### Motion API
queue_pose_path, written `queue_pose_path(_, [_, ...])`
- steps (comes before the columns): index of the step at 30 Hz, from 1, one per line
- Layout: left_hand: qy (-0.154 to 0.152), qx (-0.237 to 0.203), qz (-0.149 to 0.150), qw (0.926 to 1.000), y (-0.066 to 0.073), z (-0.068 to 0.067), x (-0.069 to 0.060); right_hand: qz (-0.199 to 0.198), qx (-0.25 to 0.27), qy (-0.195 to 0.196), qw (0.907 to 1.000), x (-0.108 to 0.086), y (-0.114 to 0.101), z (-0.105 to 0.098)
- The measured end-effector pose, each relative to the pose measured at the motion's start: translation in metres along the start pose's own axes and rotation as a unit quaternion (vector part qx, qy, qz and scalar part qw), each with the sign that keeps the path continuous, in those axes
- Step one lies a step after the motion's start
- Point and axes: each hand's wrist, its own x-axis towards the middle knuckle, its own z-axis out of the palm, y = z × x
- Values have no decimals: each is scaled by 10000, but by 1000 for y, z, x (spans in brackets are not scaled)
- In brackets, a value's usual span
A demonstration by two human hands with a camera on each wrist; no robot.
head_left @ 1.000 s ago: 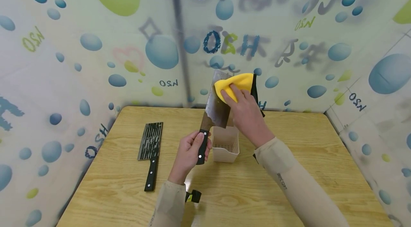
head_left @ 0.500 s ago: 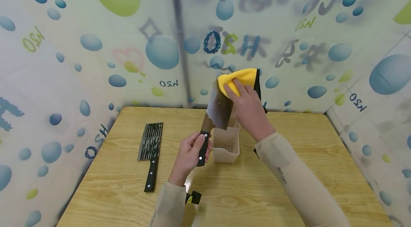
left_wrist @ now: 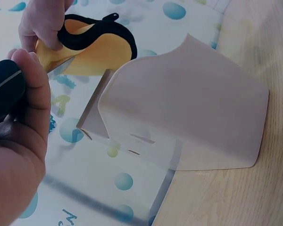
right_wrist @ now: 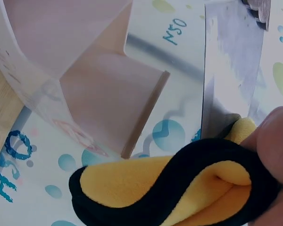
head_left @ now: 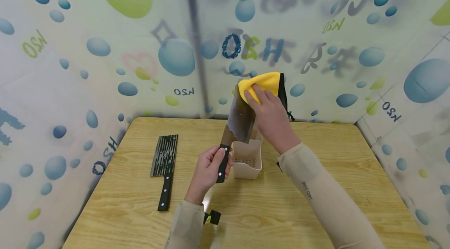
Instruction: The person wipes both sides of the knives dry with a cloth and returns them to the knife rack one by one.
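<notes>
My left hand (head_left: 208,169) grips the black riveted handle of a cleaver (head_left: 240,118), its broad blade tilted up and away from me. At the blade's upper end, my right hand (head_left: 270,118) pinches a yellow cloth (head_left: 265,83) with black edging and presses it against the metal. In the right wrist view the cloth (right_wrist: 127,181) folds round the blade's end, beside the thumb. That end of the blade is hidden under the cloth. A second cleaver (head_left: 165,159), with a dark striped blade, lies flat on the table to the left.
A beige plastic holder (head_left: 247,167) with a slotted base stands on the wooden table (head_left: 316,202) just behind and below the raised cleaver. A patterned wall sheet (head_left: 309,30) rises at the table's far edge and along both sides.
The cloth and right hand have slid slightly up and right, toward the blade's tip. The cleaver in my left hand has shifted a little to the right and down.
</notes>
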Motion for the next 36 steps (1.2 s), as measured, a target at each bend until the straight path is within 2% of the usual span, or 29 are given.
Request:
queue_pose_path(12, [3,24,35,10000,-3,-3,-1,-332,-143,4,9993,-12,-17,4])
queue_pose_path(26, [94,-46,-51,9999,-2,-4,1,-506,-100,-116,9986,-25,-31,6])
queue_pose_path(36, [205,-121,-167,9996,-1,-4,4,-834,-109,-53,9964,-36,-39,7])
